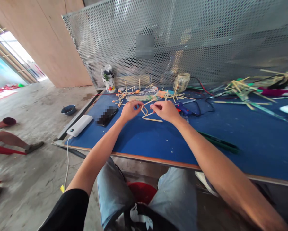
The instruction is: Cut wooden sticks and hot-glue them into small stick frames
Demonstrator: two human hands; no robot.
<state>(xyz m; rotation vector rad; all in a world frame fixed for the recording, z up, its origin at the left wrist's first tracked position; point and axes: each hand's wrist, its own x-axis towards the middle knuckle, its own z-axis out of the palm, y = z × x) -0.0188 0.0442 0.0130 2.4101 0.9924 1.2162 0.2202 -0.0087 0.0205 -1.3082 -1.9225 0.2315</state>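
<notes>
My left hand [131, 110] is closed in a pinch on a thin wooden stick [148, 103], which slants up toward the right. Facing it, my right hand [166, 111] has thumb and fingers pinched together near the stick's far end; what it holds, if anything, is too small to make out. Between and just below the hands is a small angular frame of sticks [145, 111]. One loose stick [152, 120] lies flat on the blue tabletop [144, 138] in front of them. A blue glue gun [185, 109] rests close beyond my right wrist.
Stick structures with orange tips [124, 94] and a jar [181, 82] stand behind my hands. To the left are a phone [107, 116] and a white power bank [80, 125]. A long green object [218, 142] lies by my right forearm. More sticks [245, 91] pile at right.
</notes>
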